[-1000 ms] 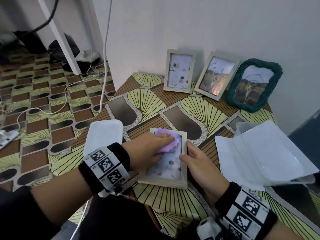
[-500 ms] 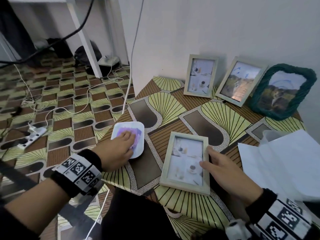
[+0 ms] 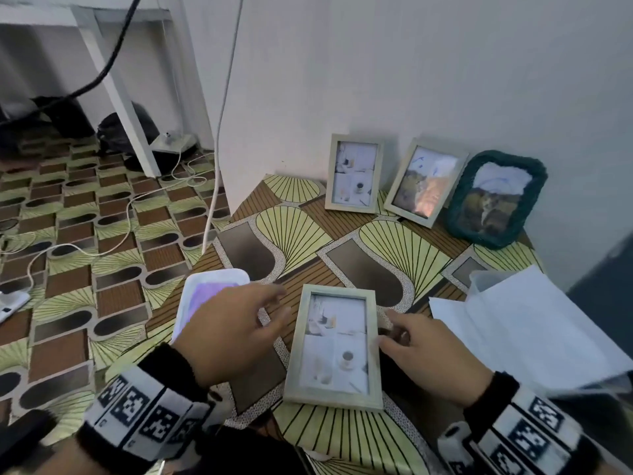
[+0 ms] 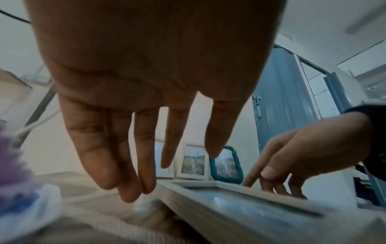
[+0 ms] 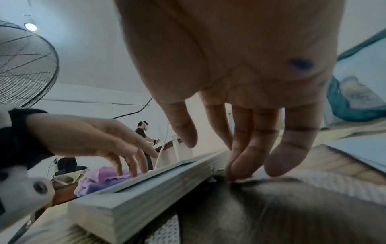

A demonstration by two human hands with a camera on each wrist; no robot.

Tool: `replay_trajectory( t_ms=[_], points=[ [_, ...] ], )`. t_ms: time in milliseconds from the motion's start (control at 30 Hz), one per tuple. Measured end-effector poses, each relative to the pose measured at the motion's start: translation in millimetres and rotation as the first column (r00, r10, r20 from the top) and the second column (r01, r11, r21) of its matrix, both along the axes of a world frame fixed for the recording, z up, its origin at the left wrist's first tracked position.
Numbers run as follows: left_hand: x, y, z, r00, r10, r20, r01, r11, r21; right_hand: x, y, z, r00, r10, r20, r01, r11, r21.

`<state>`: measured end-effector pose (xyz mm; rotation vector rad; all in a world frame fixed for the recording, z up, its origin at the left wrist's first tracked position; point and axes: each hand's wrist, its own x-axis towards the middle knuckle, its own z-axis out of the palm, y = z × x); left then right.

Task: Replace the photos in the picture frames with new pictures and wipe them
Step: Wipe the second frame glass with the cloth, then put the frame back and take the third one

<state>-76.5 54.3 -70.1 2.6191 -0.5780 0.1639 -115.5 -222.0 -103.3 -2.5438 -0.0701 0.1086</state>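
Observation:
A pale wooden picture frame (image 3: 335, 347) lies flat, glass up, on the patterned table (image 3: 394, 248). My left hand (image 3: 270, 310) hovers just left of it with fingers spread and nothing in it; the left wrist view shows the fingers (image 4: 135, 181) straight above the frame's edge (image 4: 208, 203). The purple cloth (image 3: 205, 296) lies in a white tray (image 3: 219, 277) behind that hand. My right hand (image 3: 394, 337) sits at the frame's right side, its fingertips (image 5: 238, 171) touching the table against the frame's side (image 5: 158, 186), thumb apart.
Three more frames lean on the wall at the back: a pale one (image 3: 354, 173), a tilted pale one (image 3: 424, 181) and a teal woven one (image 3: 495, 198). White papers and a clear sleeve (image 3: 531, 323) lie right. Cables (image 3: 212, 200) run over the floor left.
My left hand carried the purple cloth off the frame's glass to the white tray, let it go, and has swung back right beside the frame. The right hand stays at the frame's right edge.

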Motion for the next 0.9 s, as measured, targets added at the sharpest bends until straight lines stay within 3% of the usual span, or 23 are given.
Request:
replay_trajectory(
  t_ms=[100, 233, 333, 400, 467, 567, 667, 800, 900],
  points=[
    [-3.2, -23.8, -13.6, 0.978, -0.046, -0.205, 0.078, 0.985, 0.152, 2.1, 2.3, -3.2, 0.994, -0.014, -0.105, 0.017, 1.000, 0.021],
    [-2.3, -35.0, -28.8, 0.961, -0.052, -0.271, 0.108, 0.974, 0.197, 4.6, 3.0, -7.5, 0.985, -0.020, -0.174, 0.035, 0.996, 0.081],
    [0.7, -31.9, -33.4, 0.932, -0.093, -0.350, 0.104, 0.994, 0.013, 5.6, 6.6, -6.5, 0.981, 0.005, -0.193, 0.026, 0.987, 0.158],
    [-1.1, -30.8, -31.9, 0.905, -0.134, -0.403, 0.073, 0.984, -0.162, 3.8, 11.2, -4.6, 0.975, 0.026, -0.222, 0.042, 0.955, 0.294],
    [-5.2, -29.2, -27.1, 0.881, -0.180, -0.437, 0.007, 0.930, -0.368, -0.2, 15.8, -1.4, 0.972, -0.006, -0.233, 0.128, 0.850, 0.511],
    [-10.3, -27.8, -10.2, 0.894, -0.222, -0.388, -0.072, 0.785, -0.616, -4.9, 17.2, 13.2, 0.966, -0.133, -0.220, 0.255, 0.589, 0.767],
    [-10.8, -30.5, 15.3, 0.904, -0.267, -0.334, -0.091, 0.643, -0.761, -5.1, 13.3, 41.2, 0.980, -0.138, -0.142, 0.189, 0.443, 0.876],
    [-6.4, -34.6, 47.9, 0.875, -0.358, -0.326, -0.107, 0.513, -0.852, -4.6, 9.0, 82.4, 0.995, 0.005, -0.099, 0.096, 0.198, 0.976],
    [-1.9, -38.1, 65.4, 0.866, -0.377, -0.330, -0.171, 0.397, -0.902, -4.1, 8.9, 102.7, 0.994, 0.051, -0.099, 0.094, 0.093, 0.991]
  ],
)
